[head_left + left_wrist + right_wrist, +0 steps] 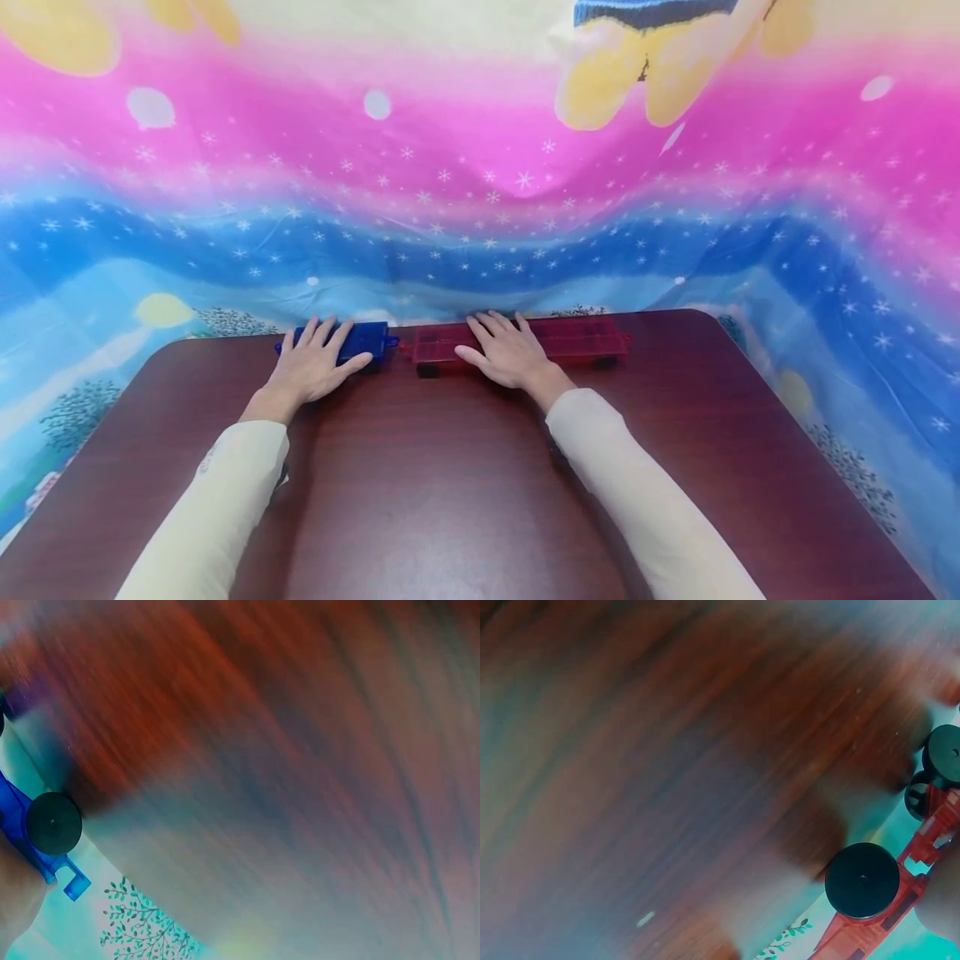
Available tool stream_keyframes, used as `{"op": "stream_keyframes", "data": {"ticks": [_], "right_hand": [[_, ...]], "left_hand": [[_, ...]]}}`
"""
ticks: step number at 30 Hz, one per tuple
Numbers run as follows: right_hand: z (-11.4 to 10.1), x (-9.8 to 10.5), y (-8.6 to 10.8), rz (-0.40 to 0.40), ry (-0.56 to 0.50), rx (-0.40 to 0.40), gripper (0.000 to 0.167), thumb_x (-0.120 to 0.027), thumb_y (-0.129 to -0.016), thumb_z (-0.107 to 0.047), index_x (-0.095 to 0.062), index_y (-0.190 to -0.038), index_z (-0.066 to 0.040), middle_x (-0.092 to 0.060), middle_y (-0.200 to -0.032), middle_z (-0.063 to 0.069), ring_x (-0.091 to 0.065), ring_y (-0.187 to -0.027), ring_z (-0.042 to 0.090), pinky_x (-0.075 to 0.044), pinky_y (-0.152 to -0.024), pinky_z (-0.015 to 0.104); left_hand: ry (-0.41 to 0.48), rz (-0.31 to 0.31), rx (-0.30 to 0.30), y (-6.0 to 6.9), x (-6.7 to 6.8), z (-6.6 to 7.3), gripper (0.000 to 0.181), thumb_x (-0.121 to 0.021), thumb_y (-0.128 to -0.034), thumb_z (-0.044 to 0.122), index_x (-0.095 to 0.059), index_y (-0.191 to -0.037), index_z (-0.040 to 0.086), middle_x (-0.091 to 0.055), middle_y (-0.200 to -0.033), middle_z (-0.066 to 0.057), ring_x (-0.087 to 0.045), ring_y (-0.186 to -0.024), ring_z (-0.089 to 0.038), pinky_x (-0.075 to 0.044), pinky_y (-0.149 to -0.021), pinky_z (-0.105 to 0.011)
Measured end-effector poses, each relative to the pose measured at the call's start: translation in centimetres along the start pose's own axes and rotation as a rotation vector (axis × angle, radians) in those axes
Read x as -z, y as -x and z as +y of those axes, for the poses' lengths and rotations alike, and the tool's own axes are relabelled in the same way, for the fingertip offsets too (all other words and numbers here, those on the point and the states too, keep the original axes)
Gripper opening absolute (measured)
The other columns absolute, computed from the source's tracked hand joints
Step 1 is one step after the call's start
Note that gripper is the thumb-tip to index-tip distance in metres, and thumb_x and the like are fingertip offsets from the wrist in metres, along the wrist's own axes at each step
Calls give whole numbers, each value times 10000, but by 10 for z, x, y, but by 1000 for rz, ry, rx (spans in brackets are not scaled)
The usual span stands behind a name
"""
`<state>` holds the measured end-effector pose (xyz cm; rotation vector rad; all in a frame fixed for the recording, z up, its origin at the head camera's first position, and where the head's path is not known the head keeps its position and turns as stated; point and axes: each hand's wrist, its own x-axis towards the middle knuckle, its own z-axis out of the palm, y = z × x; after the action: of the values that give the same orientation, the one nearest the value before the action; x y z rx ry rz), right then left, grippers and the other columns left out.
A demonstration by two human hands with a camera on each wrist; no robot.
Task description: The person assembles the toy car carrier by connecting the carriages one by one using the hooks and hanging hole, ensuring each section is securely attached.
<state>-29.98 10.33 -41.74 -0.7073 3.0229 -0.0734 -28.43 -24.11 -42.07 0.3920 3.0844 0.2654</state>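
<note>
A short blue translucent toy wagon [369, 338] lies at the far edge of the table, with my left hand [309, 368] on top of it, fingers straight and spread. To its right is a longer red translucent toy wagon [581, 337], on which my right hand [512, 353] rests, also with fingers extended. Their facing ends nearly meet; whether the couplings are linked I cannot tell. The left wrist view has a black wheel [54, 823] and a blue hook [76, 885] at one end. Several black wheels [862, 880] show under the red wagon in the right wrist view.
The dark brown wooden table [427, 483] has rounded far corners. Right behind it hangs a colourful printed cloth [465, 208], which also runs along both sides.
</note>
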Motion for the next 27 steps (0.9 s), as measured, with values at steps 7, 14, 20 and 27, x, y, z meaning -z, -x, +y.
{"op": "stream_keyframes", "data": {"ticks": [7,14,20,27], "right_hand": [[-2,2,-3,7,7,5,789,-184,-1027,-692,-178,-1645,-202,-204,-1682,39,-121,-1553,257,-38,-1224,562],[-2,2,-3,-4,-8,2,792,-193,-1025,-695,-168,-1646,-205,-201,-1683,41,-112,-1554,261,-26,-1224,564],[-3,2,-1,-5,-14,-4,792,-194,-1023,-698,-171,-1646,-209,-206,-1681,40,-119,-1553,261,-22,-1224,562],[-4,1,-1,-12,-14,-2,794,-184,-1023,-699,-170,-1645,-207,-200,-1683,41,-119,-1553,263,-27,-1223,564]], "left_hand": [[-17,4,-25,1,3,-1,909,-353,-988,723,-198,-1632,100,-175,-1640,-265,-59,-1505,-500,-1,-1144,-722],[-22,30,-43,1,3,-3,887,-343,-998,712,-232,-1624,93,-243,-1611,-271,-111,-1495,-504,-28,-1142,-726],[-12,55,-47,-1,-1,-4,846,-311,-1021,685,-249,-1618,90,-270,-1595,-266,-150,-1482,-503,-49,-1140,-726],[22,54,-45,1,-2,-3,809,-334,-1040,642,-219,-1626,96,-269,-1591,-264,-171,-1479,-487,-68,-1148,-715]]}}
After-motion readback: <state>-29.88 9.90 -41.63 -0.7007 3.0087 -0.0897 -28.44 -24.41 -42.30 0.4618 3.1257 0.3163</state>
